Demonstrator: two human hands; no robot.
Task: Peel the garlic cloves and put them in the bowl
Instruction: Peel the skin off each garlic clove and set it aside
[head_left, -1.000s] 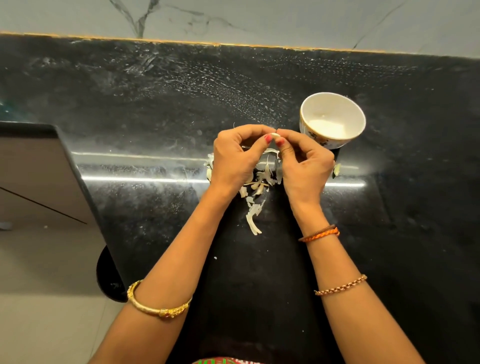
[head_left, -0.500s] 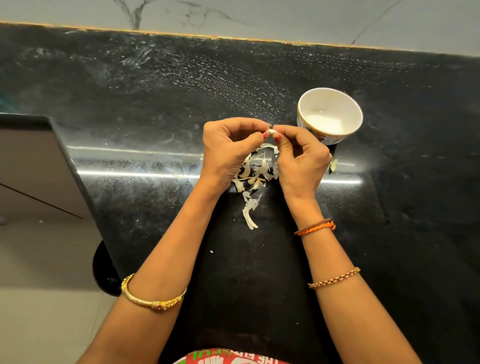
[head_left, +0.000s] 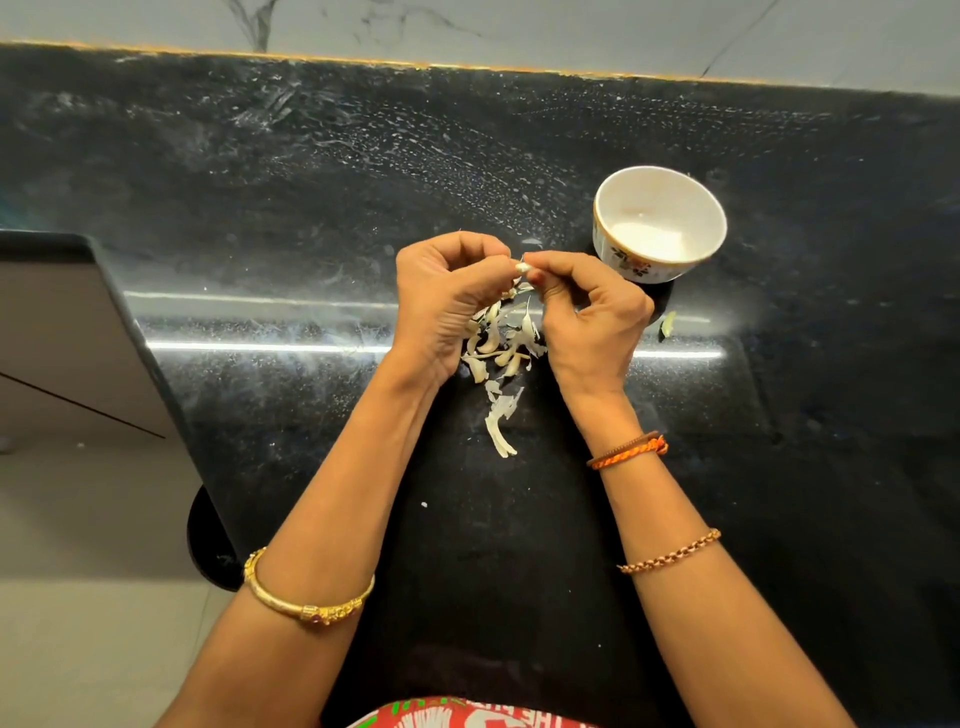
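Note:
A small white garlic clove (head_left: 521, 267) is pinched between the fingertips of my left hand (head_left: 451, 296) and my right hand (head_left: 587, 314), held above the black counter. Only the tip of the clove shows; the fingers cover the remainder. Under and between the hands lies a heap of pale garlic skins (head_left: 501, 353), with a longer strip trailing toward me. The white bowl (head_left: 658, 195) with a flower pattern stands to the right and a little beyond my right hand. I cannot make out any cloves inside it.
The black stone counter (head_left: 311, 208) runs back to a pale marble wall. Its left edge drops off beside a brown cabinet front (head_left: 62, 332) and the floor. One small greenish scrap (head_left: 667, 323) lies right of my right hand.
Both hands have shifted slightly up and away from me with the clove still between them. The fingers have worked at the clove, whose tip now shows more plainly. The bowl has stayed put.

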